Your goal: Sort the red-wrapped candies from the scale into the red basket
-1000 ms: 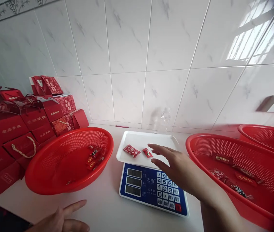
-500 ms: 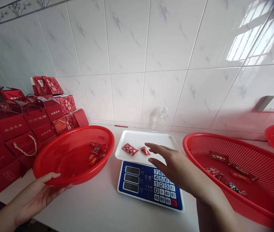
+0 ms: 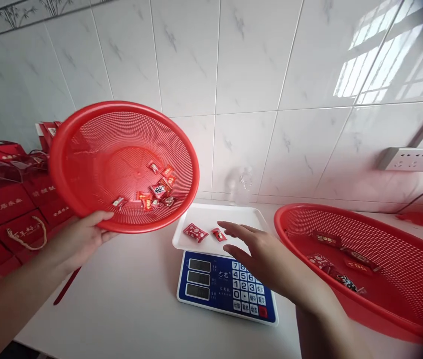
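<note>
The red mesh basket (image 3: 123, 164) has come up off the bench (image 3: 129, 299) since half a second ago: then it sat flat with the left hand (image 3: 80, 237) at its near rim, now that hand holds it aloft by the lower rim, fingers (image 3: 101, 217) clamped on the edge, tipped toward the scale tray (image 3: 233, 217). The wrapped candies (image 3: 157, 192) have slid to its low side, just above the tray's left end, which suggests they are about to be poured out. The right hand (image 3: 259, 249) hovers as before over the tray, fingers spread and empty, beside two candies (image 3: 204, 233) lying on it.
</note>
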`<state>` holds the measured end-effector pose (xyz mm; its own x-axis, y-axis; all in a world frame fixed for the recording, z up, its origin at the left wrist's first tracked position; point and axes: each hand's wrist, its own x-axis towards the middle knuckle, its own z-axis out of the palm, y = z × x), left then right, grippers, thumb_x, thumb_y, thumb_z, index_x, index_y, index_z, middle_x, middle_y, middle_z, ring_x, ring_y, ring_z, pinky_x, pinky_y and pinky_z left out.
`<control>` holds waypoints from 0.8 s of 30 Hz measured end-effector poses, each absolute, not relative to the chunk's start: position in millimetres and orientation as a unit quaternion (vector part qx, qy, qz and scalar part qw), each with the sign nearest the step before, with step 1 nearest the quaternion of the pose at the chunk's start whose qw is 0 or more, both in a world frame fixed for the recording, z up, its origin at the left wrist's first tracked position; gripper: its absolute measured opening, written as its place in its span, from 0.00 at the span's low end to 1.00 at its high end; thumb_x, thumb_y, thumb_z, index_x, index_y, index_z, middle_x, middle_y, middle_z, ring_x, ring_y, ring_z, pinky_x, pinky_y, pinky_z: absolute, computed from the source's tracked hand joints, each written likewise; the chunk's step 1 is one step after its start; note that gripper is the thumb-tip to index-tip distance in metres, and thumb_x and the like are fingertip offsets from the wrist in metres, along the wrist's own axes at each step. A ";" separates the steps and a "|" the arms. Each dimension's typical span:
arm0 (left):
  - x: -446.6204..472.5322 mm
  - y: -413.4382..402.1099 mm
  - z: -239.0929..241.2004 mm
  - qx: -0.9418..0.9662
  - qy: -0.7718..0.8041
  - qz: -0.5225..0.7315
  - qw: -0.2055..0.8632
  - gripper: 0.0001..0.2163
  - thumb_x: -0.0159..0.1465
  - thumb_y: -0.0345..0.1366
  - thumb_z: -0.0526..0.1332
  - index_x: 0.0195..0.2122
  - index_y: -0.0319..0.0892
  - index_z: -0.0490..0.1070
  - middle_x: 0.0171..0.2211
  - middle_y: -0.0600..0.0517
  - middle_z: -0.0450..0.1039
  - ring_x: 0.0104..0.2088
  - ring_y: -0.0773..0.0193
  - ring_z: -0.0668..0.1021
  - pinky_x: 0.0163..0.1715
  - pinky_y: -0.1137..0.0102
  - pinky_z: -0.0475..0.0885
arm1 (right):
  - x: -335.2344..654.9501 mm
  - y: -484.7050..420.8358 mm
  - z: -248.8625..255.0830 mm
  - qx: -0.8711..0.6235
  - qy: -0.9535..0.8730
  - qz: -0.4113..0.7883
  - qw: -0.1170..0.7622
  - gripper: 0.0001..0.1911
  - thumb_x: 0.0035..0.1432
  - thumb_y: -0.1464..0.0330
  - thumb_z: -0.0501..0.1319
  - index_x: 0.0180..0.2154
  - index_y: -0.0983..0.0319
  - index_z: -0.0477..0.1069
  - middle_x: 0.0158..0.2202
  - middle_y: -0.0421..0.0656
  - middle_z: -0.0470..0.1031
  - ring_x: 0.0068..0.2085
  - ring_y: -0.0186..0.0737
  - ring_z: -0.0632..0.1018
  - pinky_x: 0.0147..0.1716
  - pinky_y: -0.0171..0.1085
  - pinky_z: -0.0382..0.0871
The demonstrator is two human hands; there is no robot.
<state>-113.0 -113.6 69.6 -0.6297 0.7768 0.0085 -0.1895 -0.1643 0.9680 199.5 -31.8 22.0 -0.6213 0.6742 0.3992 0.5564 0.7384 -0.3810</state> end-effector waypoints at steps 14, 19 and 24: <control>-83.2 -30.9 11.9 0.445 0.588 0.645 0.203 0.19 0.49 0.40 0.64 0.42 0.40 0.71 0.49 0.44 0.74 0.51 0.50 0.73 0.48 0.61 0.69 | 198.3 -34.8 25.9 -0.341 -0.891 0.124 0.274 0.24 0.61 0.67 0.57 0.58 0.57 0.63 0.50 0.47 0.76 0.48 0.46 0.78 0.47 0.46 0.73; -83.5 -22.1 6.3 0.495 0.599 0.617 0.124 0.17 0.51 0.41 0.63 0.40 0.39 0.72 0.48 0.43 0.74 0.52 0.51 0.72 0.54 0.64 0.62 | 196.7 -33.3 26.7 -0.351 -0.889 0.129 0.264 0.23 0.61 0.67 0.57 0.58 0.57 0.64 0.50 0.47 0.76 0.48 0.47 0.77 0.46 0.46 0.73; -79.1 -19.1 2.1 0.509 0.606 0.602 0.106 0.15 0.54 0.42 0.61 0.39 0.39 0.72 0.43 0.43 0.76 0.47 0.51 0.75 0.50 0.63 0.66 | 195.0 -33.1 27.9 -0.348 -0.891 0.126 0.264 0.24 0.60 0.68 0.57 0.58 0.54 0.63 0.51 0.46 0.75 0.49 0.47 0.77 0.46 0.46 0.73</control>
<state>-79.1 -19.1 2.1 -0.4585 0.7453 0.4841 0.4895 -0.2429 0.8375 195.0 -33.1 27.9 -0.6180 0.6868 0.3827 0.5534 0.7257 -0.4088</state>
